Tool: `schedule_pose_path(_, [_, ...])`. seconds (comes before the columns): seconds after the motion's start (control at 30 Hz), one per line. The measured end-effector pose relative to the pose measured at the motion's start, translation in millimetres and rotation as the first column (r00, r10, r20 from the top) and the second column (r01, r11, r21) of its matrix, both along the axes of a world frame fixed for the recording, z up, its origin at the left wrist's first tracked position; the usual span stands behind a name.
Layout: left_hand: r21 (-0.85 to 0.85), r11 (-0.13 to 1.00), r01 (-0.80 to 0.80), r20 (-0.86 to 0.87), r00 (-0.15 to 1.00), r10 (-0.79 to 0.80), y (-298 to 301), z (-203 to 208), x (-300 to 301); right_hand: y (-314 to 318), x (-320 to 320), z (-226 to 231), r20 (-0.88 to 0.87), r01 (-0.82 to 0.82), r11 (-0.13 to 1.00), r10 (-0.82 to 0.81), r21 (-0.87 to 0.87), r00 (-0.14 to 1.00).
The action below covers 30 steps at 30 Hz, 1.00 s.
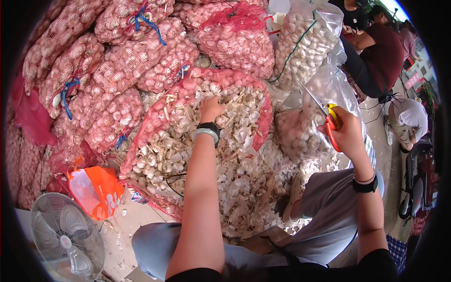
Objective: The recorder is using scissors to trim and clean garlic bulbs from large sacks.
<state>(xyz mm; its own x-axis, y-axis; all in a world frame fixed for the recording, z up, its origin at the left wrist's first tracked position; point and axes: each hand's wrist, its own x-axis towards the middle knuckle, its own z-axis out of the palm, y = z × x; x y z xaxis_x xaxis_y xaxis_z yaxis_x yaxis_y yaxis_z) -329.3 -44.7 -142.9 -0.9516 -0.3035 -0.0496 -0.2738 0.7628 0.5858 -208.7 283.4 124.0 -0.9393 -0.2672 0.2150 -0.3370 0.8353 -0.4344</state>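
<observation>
Orange-and-yellow scissors [330, 131] are gripped by the right hand [348, 131]. The left hand [212, 110] is placed among loose garlic [157, 152]; its grip cannot be told.

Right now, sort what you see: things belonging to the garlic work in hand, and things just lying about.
In use, apparently:
bare left hand, among loose whitish garlic bulbs
bare right hand, gripping scissors with red and yellow handles
open red mesh sack around the bulbs

Seemingly just about:
round grey wire-caged fan
orange-and-white plastic bag
</observation>
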Motion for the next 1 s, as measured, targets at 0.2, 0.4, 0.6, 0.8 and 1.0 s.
schedule_pose_path(0.2, [0.05,0.985,0.167,0.045,0.984,-0.17,-18,-30,-22,11,-9,-17,-0.07,0.024,0.998,-0.02,0.057,0.997])
schedule_pose_path(0.4, [0.063,0.984,0.169,-0.243,0.958,-0.149,-10,-39,-2,21,-12,-26,-0.079,0.077,0.986,-0.066,0.147,0.995])
schedule_pose_path(0.6, [0.528,0.824,0.207,-0.417,0.908,0.038,0,-4,28,16,-9,-37,-0.15,0.057,0.967,-0.02,0.247,0.988])
schedule_pose_path(0.8, [0.865,0.116,0.488,-0.501,0.828,0.251,46,68,90,3,4,-38,-0.215,0.004,0.939,0.075,0.345,0.974])
schedule_pose_path(1.0, [0.843,0.052,0.536,-0.531,0.811,0.246,76,89,142,-14,11,-49,-0.065,-0.151,0.988,0.152,0.019,0.986])
